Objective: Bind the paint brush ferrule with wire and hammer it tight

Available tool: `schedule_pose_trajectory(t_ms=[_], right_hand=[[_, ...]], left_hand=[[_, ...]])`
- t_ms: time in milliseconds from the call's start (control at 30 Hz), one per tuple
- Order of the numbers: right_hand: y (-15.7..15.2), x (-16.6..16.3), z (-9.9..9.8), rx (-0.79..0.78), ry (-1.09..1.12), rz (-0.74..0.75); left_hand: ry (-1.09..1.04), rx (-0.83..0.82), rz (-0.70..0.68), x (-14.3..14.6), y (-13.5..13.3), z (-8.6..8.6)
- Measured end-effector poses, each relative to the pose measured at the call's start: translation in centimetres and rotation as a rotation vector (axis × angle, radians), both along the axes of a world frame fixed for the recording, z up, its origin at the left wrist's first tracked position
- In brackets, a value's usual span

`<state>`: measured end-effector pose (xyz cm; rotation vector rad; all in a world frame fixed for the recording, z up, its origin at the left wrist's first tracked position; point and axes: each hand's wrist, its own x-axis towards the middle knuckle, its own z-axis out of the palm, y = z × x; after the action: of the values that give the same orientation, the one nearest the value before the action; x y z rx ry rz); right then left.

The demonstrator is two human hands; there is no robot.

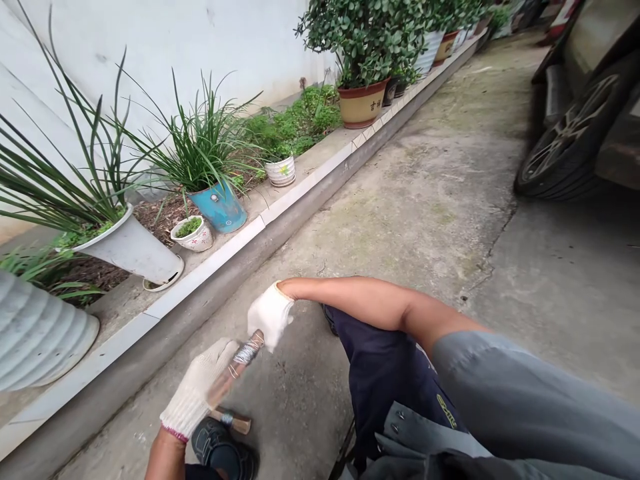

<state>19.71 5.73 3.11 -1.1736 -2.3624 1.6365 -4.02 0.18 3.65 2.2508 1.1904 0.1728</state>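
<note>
Gloved hands: two, left hand [200,387], right hand [270,317]. One wire-wrapped wooden handle [235,367]. One car wheel [570,140]. One blue pot [220,207].

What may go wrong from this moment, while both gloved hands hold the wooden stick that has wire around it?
1. Thin strands seem to stand out from the wire wrapped on the wooden stick. They may prick the left hand or the right hand through the knit gloves.
2. A second stick lies on the concrete beside the shoe. Stepping on it may cause a slip.
</note>
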Motion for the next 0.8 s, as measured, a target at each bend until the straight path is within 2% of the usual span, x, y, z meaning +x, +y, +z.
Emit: schedule_pose_trajectory(t_ms=[67,133,233,367,500,567,633,700,800], right_hand=[[0.4,0.6,0.9,0.035,0.016,0.024],[0.6,0.8,1.5,0.113,0.056,0.035],[0.9,0.4,1.7,0.26,0.121,-0.077],[2.1,-0.1,1.5,0.365,0.063,-0.274],[3.8,0.1,1.1,0.54,-0.156,-0.333],[4.2,0.1,0.5,0.623,-0.327,-0.305],[4.0,-0.1,-0.3,0.623,-0.474,-0.209],[3.1,-0.6,-1.4,0.566,-0.533,-0.075],[0.8,-1.5,-2.6,0.431,-0.473,0.056]], left_hand=[[-0.064,-0.05,0.066,0.5,-0.2,0.1],[-0.037,-0.055,0.152,1.0,-0.2,0.1],[0.049,-0.017,0.205,1.6,-0.2,0.0],[0.14,-0.011,0.193,1.8,-0.4,-0.4],[0.207,0.005,0.135,1.9,-0.8,-0.8],[0.223,0.013,0.111,2.0,-0.9,-0.7],[0.235,0.017,0.108,1.8,-0.9,-0.4],[0.25,0.036,0.111,1.5,-0.7,0.0],[0.285,0.102,0.09,0.7,-0.1,0.0]])
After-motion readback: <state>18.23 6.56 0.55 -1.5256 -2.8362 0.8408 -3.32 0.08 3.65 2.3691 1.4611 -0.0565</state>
